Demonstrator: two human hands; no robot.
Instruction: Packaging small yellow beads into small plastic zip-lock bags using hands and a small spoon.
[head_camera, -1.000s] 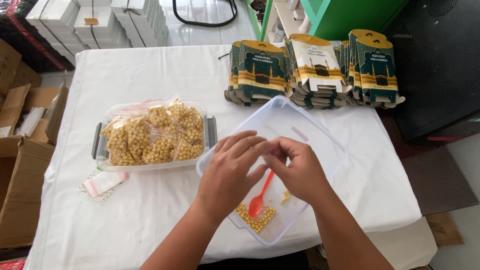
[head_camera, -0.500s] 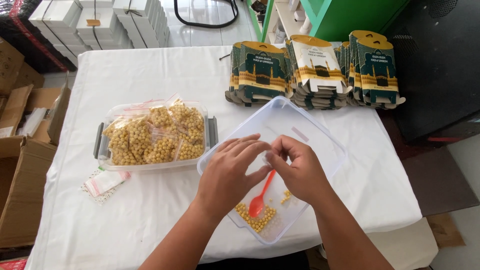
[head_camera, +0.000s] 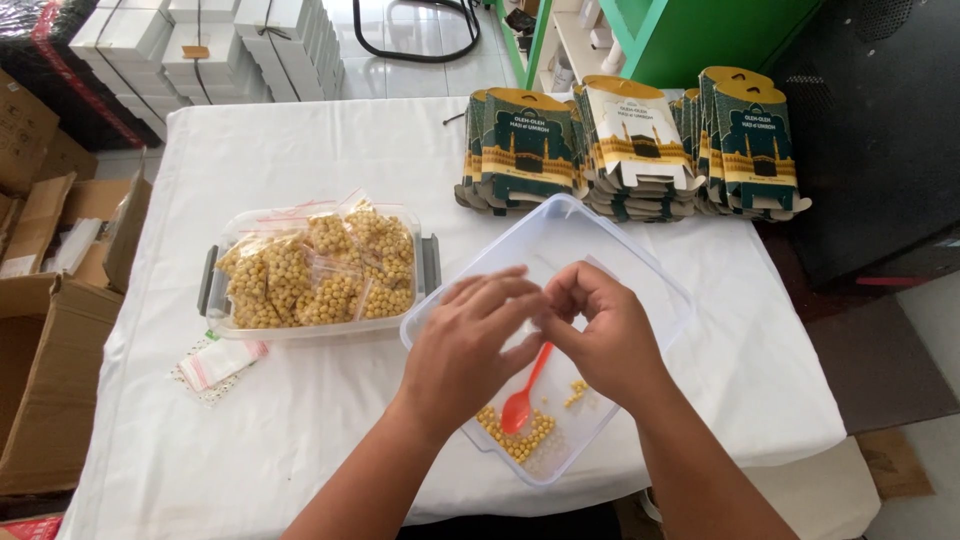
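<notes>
My left hand (head_camera: 470, 340) and my right hand (head_camera: 605, 335) meet fingertip to fingertip over a tilted clear plastic tub (head_camera: 660, 280). They pinch a small clear bag between them; it is mostly hidden by the fingers. Below the hands, inside the tub, a red plastic spoon (head_camera: 522, 400) lies on a little heap of loose yellow chickpeas (head_camera: 520, 435) in the near corner.
A second clear tub (head_camera: 222, 322) at the left holds several filled bags of chickpeas (head_camera: 310, 270). Empty zip bags (head_camera: 220, 362) lie in front of it. Stacks of flat printed cartons (head_camera: 630, 140) stand at the back. Cardboard boxes (head_camera: 50, 350) sit left of the white-clothed table (head_camera: 300, 440).
My hands stay together over the tub. The right hand's fingers have risen and curled slightly. The view has shifted a little.
</notes>
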